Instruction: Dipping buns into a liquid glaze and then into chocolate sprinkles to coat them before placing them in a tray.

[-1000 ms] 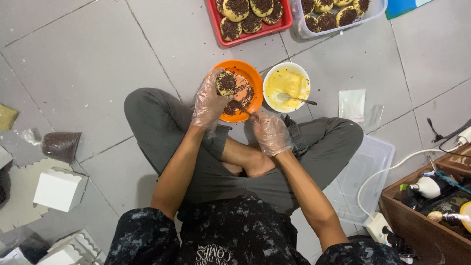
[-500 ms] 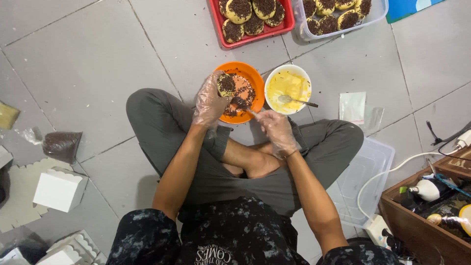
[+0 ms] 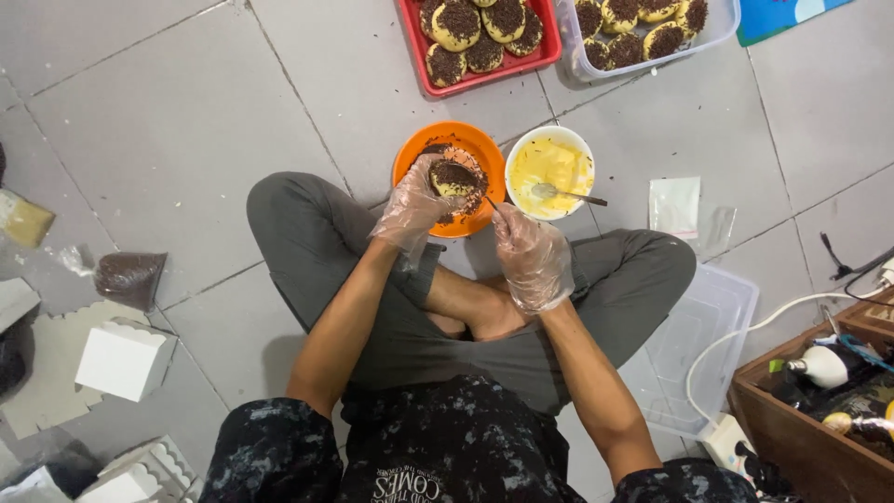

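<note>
I sit cross-legged on the tiled floor, both hands in thin clear plastic gloves. My left hand [image 3: 412, 207] holds a round pastry [image 3: 453, 177] coated in chocolate sprinkles over an orange bowl [image 3: 471, 146] of sprinkles. My right hand [image 3: 531, 256] hovers just right of the bowl, its fingertips pinched on a thin dark utensil at the bowl's rim. To the right of the orange bowl stands a white bowl [image 3: 553, 136] of yellow cream with a spoon [image 3: 566, 194] resting in it.
A red tray [image 3: 551, 48] and a clear tub [image 3: 722, 23] of sprinkle-topped pastries lie ahead. A clear lid [image 3: 698, 349] and a wooden crate [image 3: 819, 438] of bottles are at right. White boxes [image 3: 123, 359] and a bag of sprinkles [image 3: 130, 276] are at left.
My right hand has moved up from my lap to the orange bowl's rim. My left hand keeps the pastry over the bowl.
</note>
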